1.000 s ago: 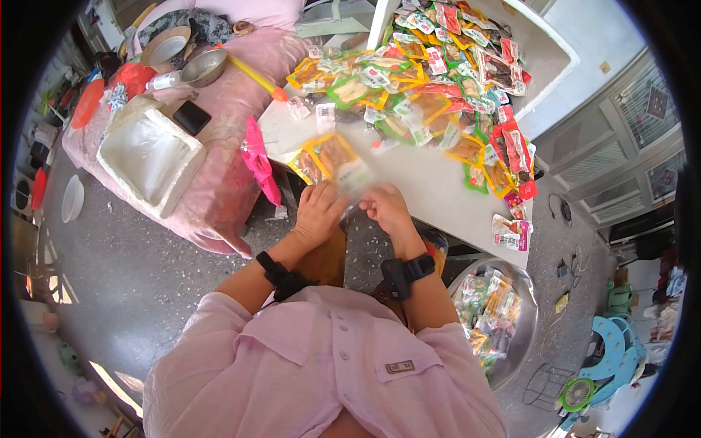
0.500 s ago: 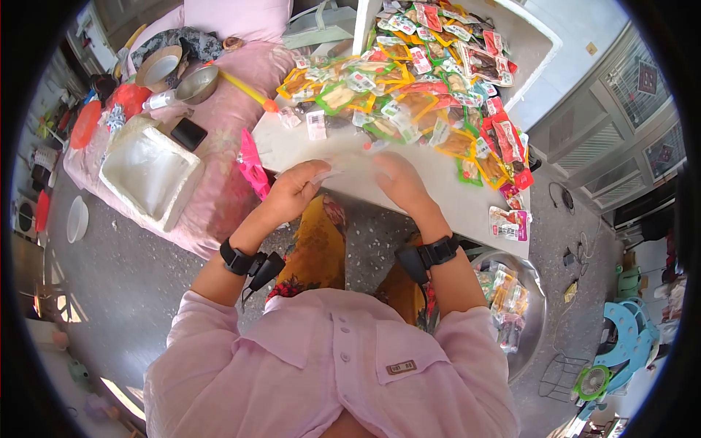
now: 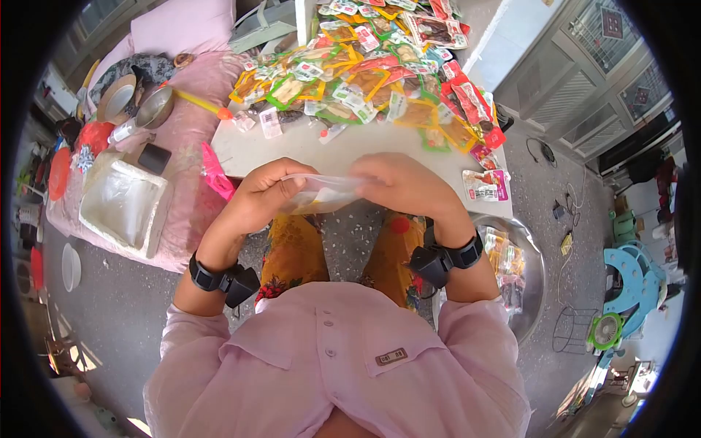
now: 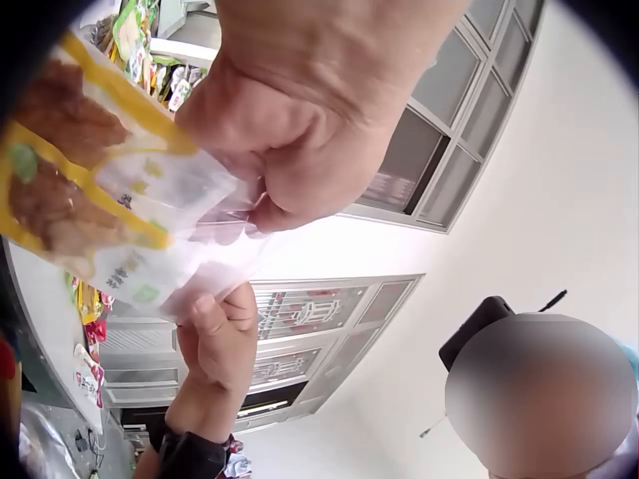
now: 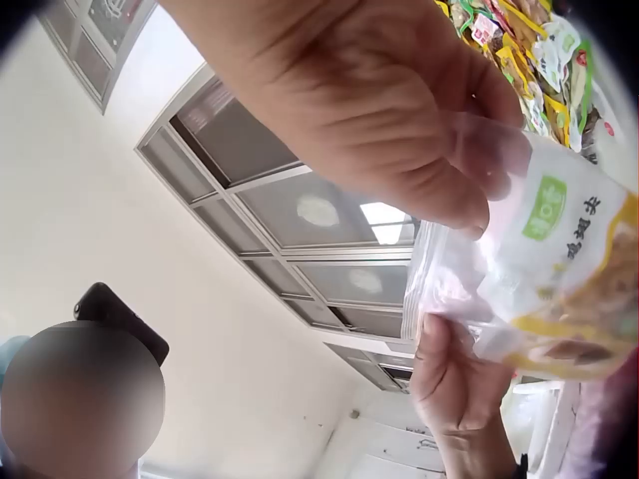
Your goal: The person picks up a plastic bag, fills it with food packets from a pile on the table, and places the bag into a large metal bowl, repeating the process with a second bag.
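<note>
Between my two hands is a clear-topped plastic food pouch (image 3: 321,196) with a yellow border, green label and brown food pictured or showing through (image 5: 589,289). My left hand (image 3: 263,196) pinches one side of its mouth with thumb and fingers. At the other side of the mouth, my right hand (image 3: 412,184) grips the plastic, slightly blurred in the head view. From the left wrist view, the pouch (image 4: 110,170) hangs with its clear top edge running from hand to hand. Both hands are at the table's near edge, over the lap.
A heap of colourful food packets (image 3: 365,73) covers the back of the white table (image 3: 292,146). One packet (image 3: 485,185) lies at its right corner. Below stands a metal basin (image 3: 537,270) with packets. Left are a bed (image 3: 190,139), foam box (image 3: 120,208) and pink bag (image 3: 215,171).
The pouch and hands have come back from over the table's left front corner toward the body. Both hands have spread apart, holding the mouth's two sides. The head view has shifted.
</note>
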Motion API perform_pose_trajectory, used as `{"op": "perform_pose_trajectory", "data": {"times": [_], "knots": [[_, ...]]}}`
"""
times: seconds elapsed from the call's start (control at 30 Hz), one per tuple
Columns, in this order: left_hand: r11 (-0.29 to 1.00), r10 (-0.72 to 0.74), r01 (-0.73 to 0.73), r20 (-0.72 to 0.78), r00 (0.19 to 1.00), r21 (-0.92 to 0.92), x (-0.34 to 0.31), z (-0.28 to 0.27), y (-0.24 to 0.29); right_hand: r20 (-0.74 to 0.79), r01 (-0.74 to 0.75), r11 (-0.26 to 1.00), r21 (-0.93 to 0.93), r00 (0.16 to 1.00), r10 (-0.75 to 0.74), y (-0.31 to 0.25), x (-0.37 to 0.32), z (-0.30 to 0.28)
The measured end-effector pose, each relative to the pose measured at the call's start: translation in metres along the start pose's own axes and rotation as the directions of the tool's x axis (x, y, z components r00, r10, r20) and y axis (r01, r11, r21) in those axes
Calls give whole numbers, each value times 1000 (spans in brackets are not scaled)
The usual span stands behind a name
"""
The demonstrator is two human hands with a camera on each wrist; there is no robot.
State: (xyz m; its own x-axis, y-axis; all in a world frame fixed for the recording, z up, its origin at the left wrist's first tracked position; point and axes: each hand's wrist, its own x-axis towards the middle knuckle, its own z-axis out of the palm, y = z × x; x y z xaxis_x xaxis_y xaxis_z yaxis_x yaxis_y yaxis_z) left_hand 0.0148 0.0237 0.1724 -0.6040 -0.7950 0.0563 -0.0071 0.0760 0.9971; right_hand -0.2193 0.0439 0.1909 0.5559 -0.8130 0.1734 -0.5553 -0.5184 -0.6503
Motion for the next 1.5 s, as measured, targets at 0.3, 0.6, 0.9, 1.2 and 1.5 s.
{"op": "perform_pose_trajectory", "data": {"times": [0.3, 0.6, 0.9, 1.2, 1.5], "knots": [[997, 61, -75, 356, 932, 27, 0, 27, -21, -91, -86, 992, 90, 991, 94, -8, -64, 35], [991, -121, 131, 350, 929, -6, 23, 31, -79, -399, -172, 970, 169, 888, 227, 7, -158, 29], [908, -414, 418, 192, 890, 25, 17, 4, -168, -462, -518, 576, 633, 344, 817, 57, -320, 17], [875, -434, 442, 86, 897, -196, 16, -4, -177, -483, -722, 157, 674, -269, 833, 120, -500, 97], [857, -441, 453, 105, 891, -246, 21, -4, -175, -741, -908, -312, 281, -412, 531, 92, -595, 126]]}}
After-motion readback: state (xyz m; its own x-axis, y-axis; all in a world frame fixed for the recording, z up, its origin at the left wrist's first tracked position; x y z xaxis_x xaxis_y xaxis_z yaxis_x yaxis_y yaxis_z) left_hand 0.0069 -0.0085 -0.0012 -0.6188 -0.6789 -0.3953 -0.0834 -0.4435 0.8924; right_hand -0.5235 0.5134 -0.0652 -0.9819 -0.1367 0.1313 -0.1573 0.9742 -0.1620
